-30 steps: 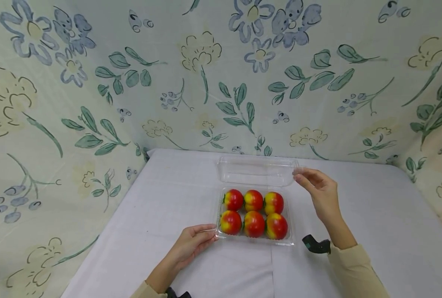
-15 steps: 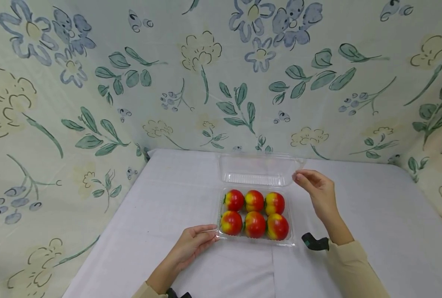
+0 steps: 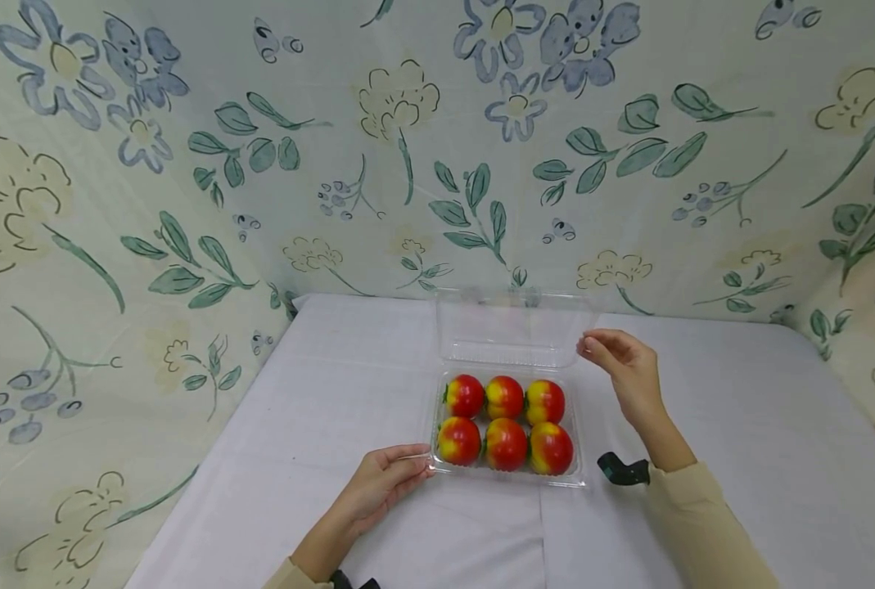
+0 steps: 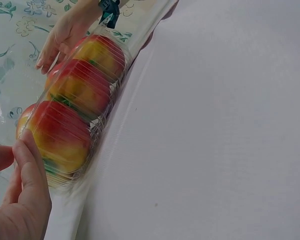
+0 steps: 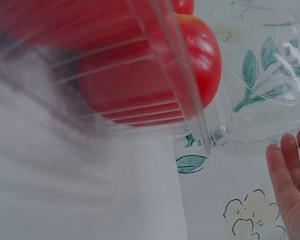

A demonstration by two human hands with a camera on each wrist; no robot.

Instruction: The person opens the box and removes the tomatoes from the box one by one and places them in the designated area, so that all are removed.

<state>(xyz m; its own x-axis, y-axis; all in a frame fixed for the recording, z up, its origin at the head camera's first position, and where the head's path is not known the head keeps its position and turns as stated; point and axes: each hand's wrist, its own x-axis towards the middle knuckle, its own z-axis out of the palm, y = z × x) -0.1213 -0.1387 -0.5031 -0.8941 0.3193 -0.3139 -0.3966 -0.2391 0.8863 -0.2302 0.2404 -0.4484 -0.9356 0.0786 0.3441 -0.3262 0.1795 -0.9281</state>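
Note:
A clear plastic clamshell container (image 3: 437, 409) stands open on the table. Inside its tray lie several round red-and-yellow fruits (image 3: 506, 444) with green bits at their sides. My left hand (image 3: 381, 483) pinches the tray's near left corner between thumb and fingers; the left wrist view shows the ribbed side wall just past the fingertips. Beyond the tray the see-through lid (image 3: 511, 327) is tilted back from its hinge. At the lid's right edge, thumb and fingertips of my right hand (image 3: 629, 372) meet. In the right wrist view several fingertips touch the lid rim; the thumb is hidden there.
A white cloth (image 3: 319, 384) covers the table. Behind it and on the left hangs a curtain with flowers and leaves (image 3: 408, 147). A black wrist device (image 3: 624, 469) sticks out beside the right sleeve.
The lid's far edge has risen, so the lid stands steeper. My right hand has shifted slightly left and up with it. My left hand and the fruits have stayed nearly still.

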